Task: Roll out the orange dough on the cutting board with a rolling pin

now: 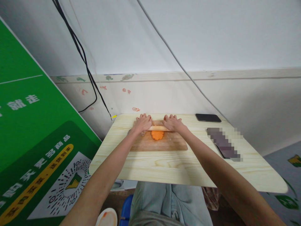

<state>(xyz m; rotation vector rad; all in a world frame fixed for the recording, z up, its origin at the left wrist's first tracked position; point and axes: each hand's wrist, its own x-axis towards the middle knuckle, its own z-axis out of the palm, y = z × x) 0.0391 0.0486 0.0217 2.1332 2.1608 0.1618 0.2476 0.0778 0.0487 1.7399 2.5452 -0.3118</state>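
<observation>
A wooden rolling pin [158, 128] lies crosswise over a brown wooden board [168, 145]. My left hand [142, 122] grips its left end, fingers curled over the top. At the other end, my right hand [173, 122] is wrapped round it in the same way. A flattened orange piece of dough [157, 135] rests on the board, just on the near side of the pin; the pin covers its far edge. Both forearms reach forward over the table.
The pale wood-grain table [162, 169] stands against a white wall. A black phone [208, 117] lies at its back right, with a partly blurred dark flat thing [223, 144] nearer me. Black cables [87, 62] hang at left beside a green banner [47, 131]. A white-and-orange container [107, 217] sits low down.
</observation>
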